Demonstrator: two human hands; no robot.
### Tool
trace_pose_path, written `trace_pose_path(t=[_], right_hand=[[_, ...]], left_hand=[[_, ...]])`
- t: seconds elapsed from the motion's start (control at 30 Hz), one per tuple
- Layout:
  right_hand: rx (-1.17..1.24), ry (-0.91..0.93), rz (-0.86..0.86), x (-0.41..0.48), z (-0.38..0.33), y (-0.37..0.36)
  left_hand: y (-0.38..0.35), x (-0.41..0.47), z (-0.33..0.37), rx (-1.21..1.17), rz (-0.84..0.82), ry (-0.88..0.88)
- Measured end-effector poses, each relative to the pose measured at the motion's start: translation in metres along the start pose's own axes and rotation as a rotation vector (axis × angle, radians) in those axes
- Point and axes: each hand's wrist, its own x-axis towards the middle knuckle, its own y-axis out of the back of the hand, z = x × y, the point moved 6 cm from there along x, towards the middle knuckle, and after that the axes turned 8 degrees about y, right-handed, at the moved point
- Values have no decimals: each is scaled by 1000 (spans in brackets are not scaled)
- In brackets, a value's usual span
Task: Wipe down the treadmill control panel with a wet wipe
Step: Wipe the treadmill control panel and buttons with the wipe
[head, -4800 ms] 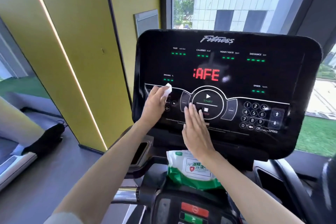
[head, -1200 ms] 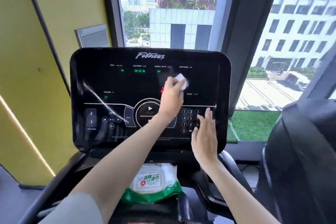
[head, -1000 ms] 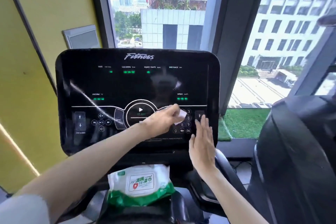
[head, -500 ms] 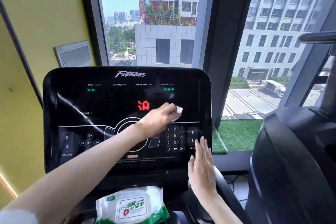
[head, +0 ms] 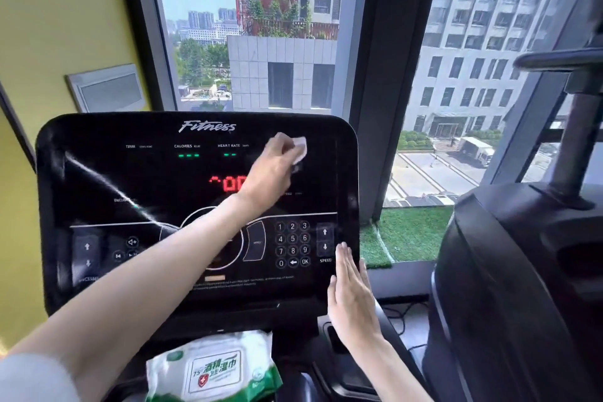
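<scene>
The black treadmill control panel (head: 98, 179) fills the lower middle of the head view, with green indicator lights and red digits lit. My left hand (head: 270, 170) reaches across it and pinches a small white wet wipe (head: 299, 150) against the upper right of the screen, covering the label there. My right hand (head: 350, 297) lies flat with straight fingers on the panel's lower right corner, beside the speed arrows. A wet streak runs diagonally across the panel's left side.
A green and white pack of wet wipes (head: 212, 369) sits on the console tray below the panel. Another dark machine (head: 522, 287) stands close on the right. A yellow wall (head: 49, 26) is at left and windows lie behind the panel.
My left hand has swept the wipe up from the keypad to the panel's upper right. My right hand has slid slightly down the lower right corner. The view has shifted downward on the panel.
</scene>
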Motion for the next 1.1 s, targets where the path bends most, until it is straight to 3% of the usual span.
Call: trace_pose_path(t=[0.07, 0.2, 0.23, 0.37, 0.43, 0.8, 1.1], right_hand=[[6, 20, -23, 0, 2, 0], [14, 21, -54, 0, 5, 3], [15, 22, -59, 0, 5, 3], [-8, 40, -75, -1, 3, 5], [-18, 42, -84, -1, 2, 6], [6, 48, -78, -1, 1, 6], [168, -162, 97, -8, 5, 21]], left_hand=[[0, 6, 10, -53, 47, 78], [-40, -25, 57, 109, -409, -400], [-39, -22, 55, 168, -435, -438], [-7, 24, 32, 162, -99, -124], [-4, 32, 35, 162, -36, -43], [-31, 4, 67, 234, -238, -138], [-70, -90, 72, 258, -373, -287]])
